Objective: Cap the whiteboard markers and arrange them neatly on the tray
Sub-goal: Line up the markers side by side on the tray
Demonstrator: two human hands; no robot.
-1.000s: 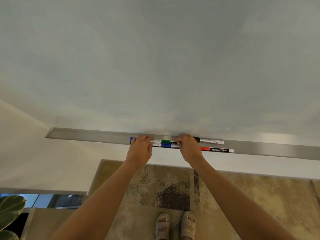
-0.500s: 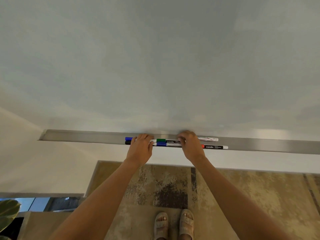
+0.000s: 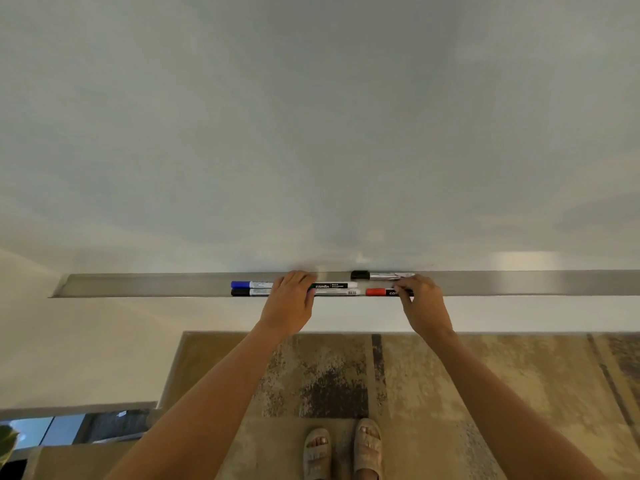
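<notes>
A long metal tray (image 3: 156,285) runs under the whiteboard. On it lie a blue-capped marker (image 3: 250,284) and a black-capped marker (image 3: 250,292) at the left. To their right are a green marker (image 3: 333,285) and a white-bodied marker (image 3: 341,292). A red-capped marker (image 3: 378,292) lies further right, and another black-capped marker (image 3: 379,275) lies at the back. My left hand (image 3: 289,303) rests over the middle markers and hides their caps. My right hand (image 3: 422,304) pinches the body of the red-capped marker.
The whiteboard (image 3: 318,133) fills the upper view. Below the tray are a pale wall strip and a patterned rug (image 3: 329,382), with my sandalled feet (image 3: 343,448) on it. A leaf shows at the lower left corner.
My right hand has slid to the right along the tray, uncovering the red cap and the back marker's black cap. My left hand stays over the middle markers.
</notes>
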